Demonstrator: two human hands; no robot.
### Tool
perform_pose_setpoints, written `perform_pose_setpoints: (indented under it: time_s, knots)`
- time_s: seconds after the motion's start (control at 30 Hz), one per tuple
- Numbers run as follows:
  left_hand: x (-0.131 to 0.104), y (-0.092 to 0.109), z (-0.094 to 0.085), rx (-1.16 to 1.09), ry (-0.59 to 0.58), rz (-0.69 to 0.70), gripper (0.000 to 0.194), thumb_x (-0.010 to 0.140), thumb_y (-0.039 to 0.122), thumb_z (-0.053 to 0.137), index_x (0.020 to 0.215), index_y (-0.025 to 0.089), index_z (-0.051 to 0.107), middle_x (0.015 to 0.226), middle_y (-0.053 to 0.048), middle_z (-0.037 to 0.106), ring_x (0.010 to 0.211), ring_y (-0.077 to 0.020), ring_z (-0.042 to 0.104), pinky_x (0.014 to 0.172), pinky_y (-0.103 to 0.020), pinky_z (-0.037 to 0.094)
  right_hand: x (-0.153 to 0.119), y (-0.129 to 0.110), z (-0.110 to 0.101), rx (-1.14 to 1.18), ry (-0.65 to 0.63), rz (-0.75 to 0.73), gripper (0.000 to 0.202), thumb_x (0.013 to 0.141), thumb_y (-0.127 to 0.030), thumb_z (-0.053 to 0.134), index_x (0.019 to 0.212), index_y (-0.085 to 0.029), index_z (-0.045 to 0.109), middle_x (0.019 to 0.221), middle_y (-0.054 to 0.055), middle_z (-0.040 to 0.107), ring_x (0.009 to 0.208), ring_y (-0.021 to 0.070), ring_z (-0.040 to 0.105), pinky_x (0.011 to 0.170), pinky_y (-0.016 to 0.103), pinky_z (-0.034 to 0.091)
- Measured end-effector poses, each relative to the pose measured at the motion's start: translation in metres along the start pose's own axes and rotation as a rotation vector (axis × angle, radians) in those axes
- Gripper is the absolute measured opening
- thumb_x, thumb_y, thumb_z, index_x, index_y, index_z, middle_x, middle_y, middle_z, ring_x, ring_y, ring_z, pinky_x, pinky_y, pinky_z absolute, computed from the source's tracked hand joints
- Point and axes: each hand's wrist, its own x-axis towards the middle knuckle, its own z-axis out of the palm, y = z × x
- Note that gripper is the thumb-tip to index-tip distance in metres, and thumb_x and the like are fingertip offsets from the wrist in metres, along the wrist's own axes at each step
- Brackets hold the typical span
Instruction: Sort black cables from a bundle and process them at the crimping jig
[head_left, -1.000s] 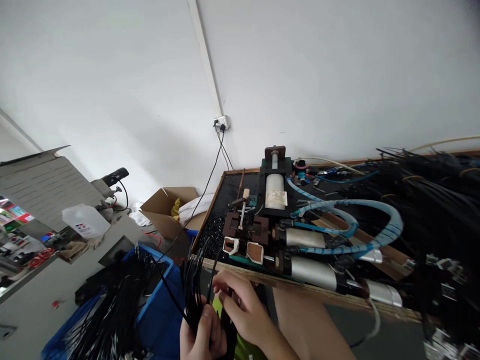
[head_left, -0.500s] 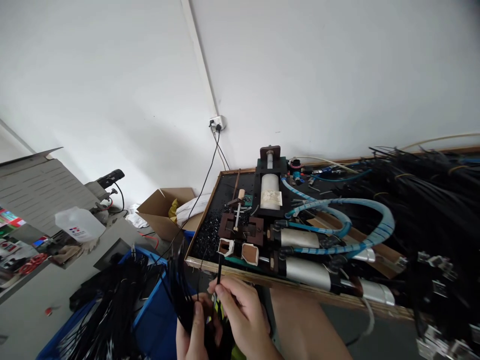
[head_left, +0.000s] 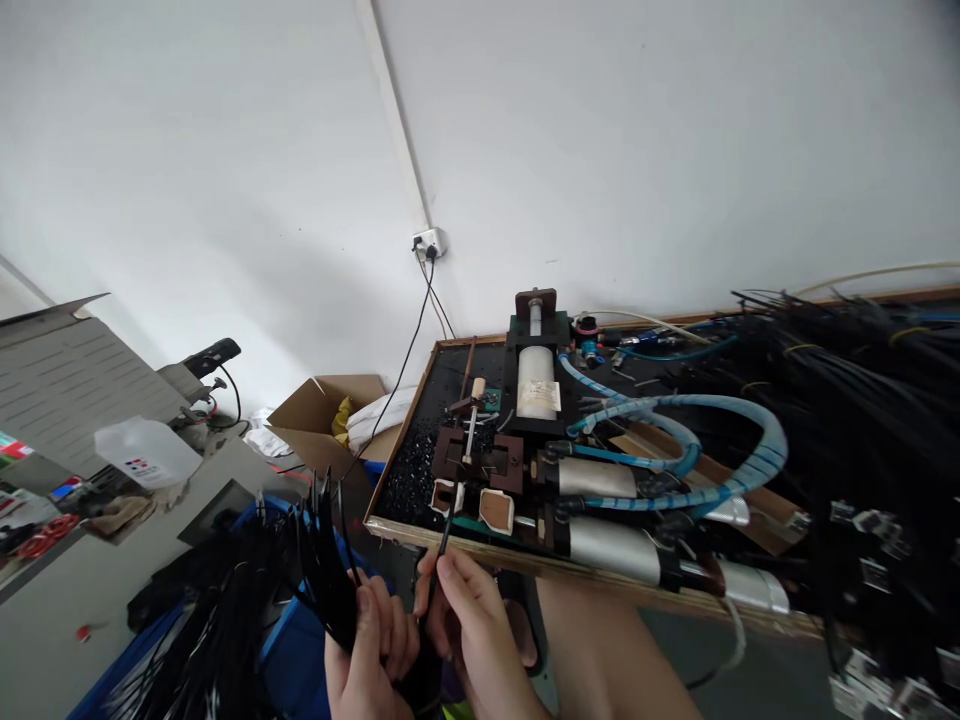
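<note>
My left hand [head_left: 371,640] is closed around a fanned bundle of thin black strips [head_left: 324,570], whose ends point up and to the left. Just to its right, my right hand [head_left: 472,625] pinches one thin black strip [head_left: 446,530] between thumb and fingers. The tip of that strip reaches up to the left of two tan pads with white rims, the left pad [head_left: 447,497] and the right pad [head_left: 496,511], at the front of a pneumatic fixture. Whether the tip touches the left pad, I cannot tell. The strip's lower end is hidden behind my hands.
The fixture has silver cylinders [head_left: 611,545] and blue air hoses [head_left: 750,420] on a wood-edged bench [head_left: 420,535]. Small black scraps [head_left: 412,470] lie at its left. Black bundles [head_left: 840,400] cover the right side. A blue bin [head_left: 289,650] and a cardboard box [head_left: 300,415] stand left.
My left hand and its bundle have moved left and slightly down, away from my right hand. The strip in my right hand now tilts more to the right, and the view has shifted slightly.
</note>
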Motion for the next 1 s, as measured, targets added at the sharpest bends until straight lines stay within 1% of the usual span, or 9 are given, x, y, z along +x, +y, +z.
perform_pose_setpoints:
  time_s: [0.07, 0.13, 0.23, 0.33, 0.47, 0.57, 0.63, 0.83, 1.0]
  knots:
    - [0.002, 0.001, 0.002, 0.005, 0.003, 0.001, 0.046, 0.091, 0.038, 0.093, 0.073, 0.019, 0.055, 0.056, 0.010, 0.045, 0.040, -0.0030, 0.031, 0.038, -0.012, 0.031, 0.000, 0.001, 0.001, -0.003, -0.007, -0.003, 0.062, 0.086, -0.080, 0.082, 0.084, -0.019, 0.068, 0.065, -0.003, 0.063, 0.038, 0.0038, 0.035, 0.038, 0.020, 0.019]
    - [0.003, 0.001, 0.003, 0.003, 0.000, -0.004, 0.045, 0.091, 0.038, 0.094, 0.073, 0.020, 0.056, 0.056, 0.011, 0.045, 0.041, -0.0032, 0.030, 0.039, -0.013, 0.032, 0.001, 0.001, 0.001, 0.017, 0.033, 0.026, 0.063, 0.082, -0.079, 0.086, 0.082, -0.020, 0.066, 0.061, -0.006, 0.057, 0.041, 0.0042, 0.031, 0.039, 0.020, 0.018]
    - [0.004, -0.001, 0.003, 0.016, -0.010, 0.009, 0.043, 0.092, 0.038, 0.092, 0.075, 0.020, 0.057, 0.057, 0.010, 0.044, 0.042, -0.0036, 0.029, 0.041, -0.014, 0.032, 0.003, -0.001, 0.001, 0.148, 0.137, 0.097, 0.066, 0.068, -0.076, 0.098, 0.081, -0.021, 0.062, 0.058, -0.010, 0.048, 0.045, 0.0049, 0.027, 0.042, 0.019, 0.018]
    - [0.004, -0.006, 0.001, 0.035, -0.015, 0.049, 0.043, 0.094, 0.040, 0.091, 0.075, 0.020, 0.058, 0.055, 0.010, 0.043, 0.041, -0.0039, 0.027, 0.040, -0.015, 0.030, 0.006, -0.002, -0.001, 0.286, 0.179, 0.160, 0.070, 0.058, -0.068, 0.106, 0.089, -0.022, 0.064, 0.058, -0.012, 0.046, 0.045, 0.0039, 0.021, 0.043, 0.018, 0.016]
    - [0.002, -0.009, 0.003, 0.018, -0.030, 0.052, 0.039, 0.095, 0.040, 0.090, 0.078, 0.020, 0.060, 0.056, 0.010, 0.043, 0.042, -0.0038, 0.024, 0.040, -0.016, 0.027, 0.007, -0.003, -0.005, 0.336, 0.129, 0.188, 0.064, 0.064, -0.061, 0.107, 0.097, -0.021, 0.069, 0.058, -0.013, 0.047, 0.044, 0.0029, 0.020, 0.043, 0.016, 0.018]
    - [-0.002, -0.006, 0.009, -0.007, -0.035, 0.011, 0.038, 0.093, 0.038, 0.092, 0.079, 0.020, 0.061, 0.056, 0.010, 0.044, 0.043, -0.0034, 0.023, 0.041, -0.015, 0.025, 0.008, -0.004, -0.009, 0.328, 0.104, 0.176, 0.059, 0.068, -0.061, 0.105, 0.092, -0.021, 0.068, 0.056, -0.013, 0.045, 0.043, 0.0030, 0.021, 0.045, 0.017, 0.026]
    - [-0.004, -0.003, 0.013, -0.018, -0.034, -0.010, 0.040, 0.091, 0.039, 0.093, 0.078, 0.020, 0.061, 0.055, 0.010, 0.044, 0.043, -0.0030, 0.023, 0.042, -0.015, 0.024, 0.008, -0.004, -0.010, 0.337, 0.102, 0.165, 0.055, 0.072, -0.058, 0.104, 0.086, -0.021, 0.066, 0.056, -0.013, 0.046, 0.042, 0.0031, 0.021, 0.046, 0.017, 0.029]
    - [-0.006, -0.002, 0.016, -0.035, -0.035, -0.026, 0.040, 0.088, 0.040, 0.096, 0.081, 0.020, 0.062, 0.056, 0.010, 0.046, 0.043, -0.0027, 0.024, 0.042, -0.015, 0.025, 0.009, -0.005, -0.013, 0.413, 0.003, 0.168, 0.044, 0.082, -0.047, 0.100, 0.077, -0.019, 0.066, 0.052, -0.011, 0.048, 0.043, 0.0043, 0.017, 0.048, 0.019, 0.027]
    - [-0.006, -0.003, 0.014, -0.035, -0.029, -0.035, 0.035, 0.088, 0.041, 0.096, 0.088, 0.021, 0.067, 0.057, 0.010, 0.048, 0.042, -0.0026, 0.026, 0.041, -0.014, 0.027, 0.010, -0.004, -0.015, 0.441, -0.017, 0.178, 0.039, 0.085, -0.046, 0.097, 0.079, -0.019, 0.070, 0.049, -0.011, 0.046, 0.044, 0.0060, 0.015, 0.049, 0.019, 0.029]
